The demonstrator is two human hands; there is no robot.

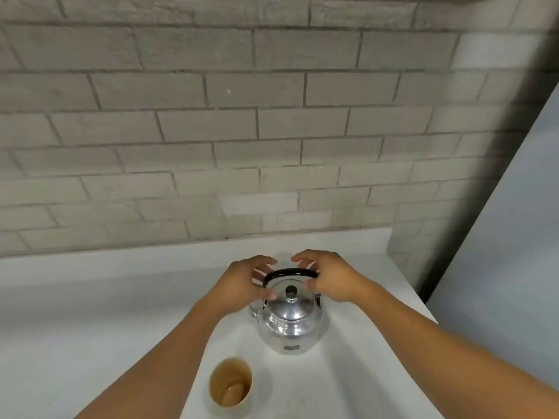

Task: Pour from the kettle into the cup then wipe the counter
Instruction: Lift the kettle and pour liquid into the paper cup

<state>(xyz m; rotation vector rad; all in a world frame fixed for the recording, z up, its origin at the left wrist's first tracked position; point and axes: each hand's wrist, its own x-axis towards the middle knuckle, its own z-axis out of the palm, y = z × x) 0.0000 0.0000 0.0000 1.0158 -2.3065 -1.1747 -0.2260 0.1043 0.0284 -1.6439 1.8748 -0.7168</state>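
Observation:
A shiny metal kettle (289,320) with a black handle and a black lid knob stands upright on the white counter (90,313). Its spout points left and is partly hidden by my left hand. A tan cup (231,383) stands in front of it, nearer to me and slightly left, with nothing visible inside. My left hand (246,282) hovers at the left end of the handle, fingers spread. My right hand (325,275) is at the right end of the handle, fingers curled loosely over it. Whether either hand is touching the handle is unclear.
A grey brick wall (242,131) rises right behind the counter. At the right, the counter ends against a pale grey panel (514,237). Bare counter surface stretches to the left of the kettle and cup. No cloth is in view.

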